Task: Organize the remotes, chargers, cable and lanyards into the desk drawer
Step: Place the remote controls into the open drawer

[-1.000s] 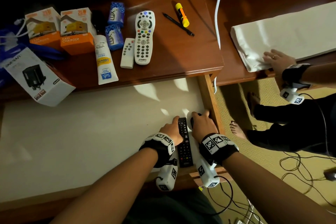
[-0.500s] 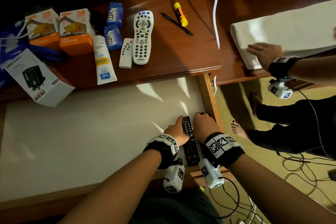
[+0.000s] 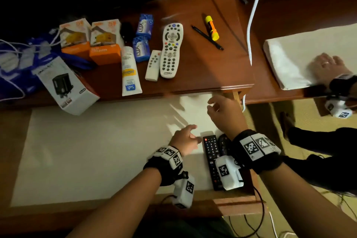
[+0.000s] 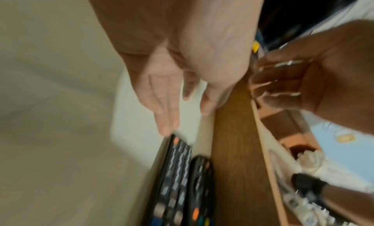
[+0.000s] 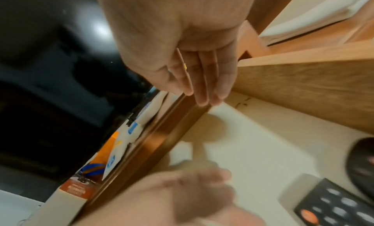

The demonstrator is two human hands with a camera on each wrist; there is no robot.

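A dim room's wooden desk (image 3: 208, 67) is seen, its drawer (image 3: 96, 150) pulled out; both hands, left hand (image 3: 183, 139) and right hand (image 3: 224, 114), are held loosely spread, empty, over two black remotes (image 3: 211, 152) at the drawer's right edge.

We cannot see the near ends of the two black remotes (image 3: 211, 157) in the drawer; the right wrist's band and camera housing cover them. Our left hand (image 5: 194, 195) blurs in the right wrist view. The blue lanyards (image 3: 17, 67) run off the head view's left edge, smeared.
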